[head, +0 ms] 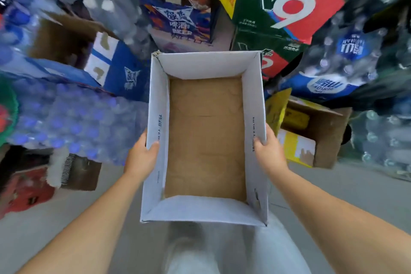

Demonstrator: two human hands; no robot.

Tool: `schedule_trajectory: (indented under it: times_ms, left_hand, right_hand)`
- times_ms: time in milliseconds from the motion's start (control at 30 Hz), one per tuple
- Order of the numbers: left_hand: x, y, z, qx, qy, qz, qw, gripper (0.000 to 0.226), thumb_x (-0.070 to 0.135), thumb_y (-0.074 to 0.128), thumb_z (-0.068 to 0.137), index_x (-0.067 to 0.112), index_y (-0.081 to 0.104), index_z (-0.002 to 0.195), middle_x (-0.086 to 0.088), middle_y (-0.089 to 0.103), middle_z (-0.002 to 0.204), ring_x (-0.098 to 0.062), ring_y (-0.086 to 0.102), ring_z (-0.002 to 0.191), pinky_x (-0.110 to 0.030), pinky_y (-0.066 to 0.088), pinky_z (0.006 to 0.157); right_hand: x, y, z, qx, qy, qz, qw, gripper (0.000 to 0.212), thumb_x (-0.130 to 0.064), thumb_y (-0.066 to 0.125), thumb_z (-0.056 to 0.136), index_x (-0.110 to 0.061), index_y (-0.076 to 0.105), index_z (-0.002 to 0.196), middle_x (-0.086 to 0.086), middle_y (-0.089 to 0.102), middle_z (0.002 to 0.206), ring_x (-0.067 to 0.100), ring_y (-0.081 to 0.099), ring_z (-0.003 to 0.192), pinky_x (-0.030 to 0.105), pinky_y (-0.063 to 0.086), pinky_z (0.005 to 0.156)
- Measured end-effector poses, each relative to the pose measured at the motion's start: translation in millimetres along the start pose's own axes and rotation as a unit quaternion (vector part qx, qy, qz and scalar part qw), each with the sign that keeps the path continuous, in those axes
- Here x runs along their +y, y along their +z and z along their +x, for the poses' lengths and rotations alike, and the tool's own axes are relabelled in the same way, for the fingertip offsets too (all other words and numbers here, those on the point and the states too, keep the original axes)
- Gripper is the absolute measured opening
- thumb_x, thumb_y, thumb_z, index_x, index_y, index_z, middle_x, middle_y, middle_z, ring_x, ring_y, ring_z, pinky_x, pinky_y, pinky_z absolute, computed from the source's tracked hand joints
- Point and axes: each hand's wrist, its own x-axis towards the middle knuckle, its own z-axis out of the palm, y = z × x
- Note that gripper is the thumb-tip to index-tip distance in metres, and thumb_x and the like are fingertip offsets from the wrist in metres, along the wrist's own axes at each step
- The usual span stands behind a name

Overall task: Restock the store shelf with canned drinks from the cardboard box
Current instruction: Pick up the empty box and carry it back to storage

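Rectangular white-walled cardboard box (205,140), brown matte floor

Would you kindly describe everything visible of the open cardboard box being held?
The open rectangular cardboard box has white inner walls and a plain brown floor, with no cans visible inside. Small dark print runs along both long walls, and the near right corner looks scuffed. It is held open top up, long axis pointing away from the person, before stacked drink cartons. The left hand grips its left wall and the right hand its right wall, thumbs hooked over the rim.
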Motion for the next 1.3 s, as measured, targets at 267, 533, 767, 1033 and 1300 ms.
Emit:
schedule_trajectory:
  times_ms: [267,533,767,1033,1300]
  left_hand:
    - [-37,60,135,-0.085,0.059,0.052,0.993,0.045,0.013,0.05,0.099,0.019,0.044,0.144,-0.004,0.061,0.129,-0.026,0.058,0.117,-0.033,0.045,0.098]
    - [-88,172,214,-0.078,0.061,0.062,0.993,0.042,0.02,0.051,0.097,0.011,0.049,0.139,-0.011,0.062,0.127,-0.026,0.058,0.116,-0.021,0.04,0.098]
    - [-138,233,281,-0.055,0.042,0.087,0.994,0.038,0.027,0.055,0.097,0.017,0.053,0.133,-0.012,0.067,0.114,-0.03,0.062,0.105,-0.032,0.047,0.088]
    - [-155,267,320,-0.064,0.062,0.089,0.992,0.044,0.027,0.051,0.099,0.03,0.044,0.143,-0.001,0.062,0.128,-0.021,0.058,0.116,-0.03,0.044,0.098]
    - [-157,275,312,-0.056,0.097,0.092,0.989,0.056,0.022,0.047,0.102,0.03,0.024,0.152,-0.001,0.05,0.145,-0.022,0.05,0.129,-0.031,0.04,0.106]
  right_hand:
    - [63,87,84,0.083,0.088,0.062,0.991,0.053,-0.011,0.044,0.095,-0.037,0.043,0.14,-0.001,0.064,0.114,0.02,0.059,0.093,0.025,0.041,0.073]
    - [150,147,177,0.109,0.11,0.035,0.987,0.048,-0.012,0.046,0.098,-0.023,0.039,0.145,0.005,0.057,0.134,0.029,0.055,0.119,0.025,0.039,0.087]
    - [209,191,254,0.09,0.085,0.041,0.991,0.046,-0.015,0.046,0.099,-0.023,0.041,0.144,0.001,0.055,0.137,0.023,0.053,0.123,0.035,0.043,0.103]
    - [238,221,297,0.12,0.068,0.089,0.986,0.046,-0.011,0.049,0.098,-0.023,0.041,0.141,0.002,0.058,0.131,0.02,0.056,0.115,0.029,0.044,0.096]
    - [248,233,299,0.147,0.076,0.077,0.983,0.046,-0.016,0.046,0.099,-0.025,0.036,0.143,0.002,0.057,0.128,0.02,0.056,0.106,0.026,0.041,0.086]
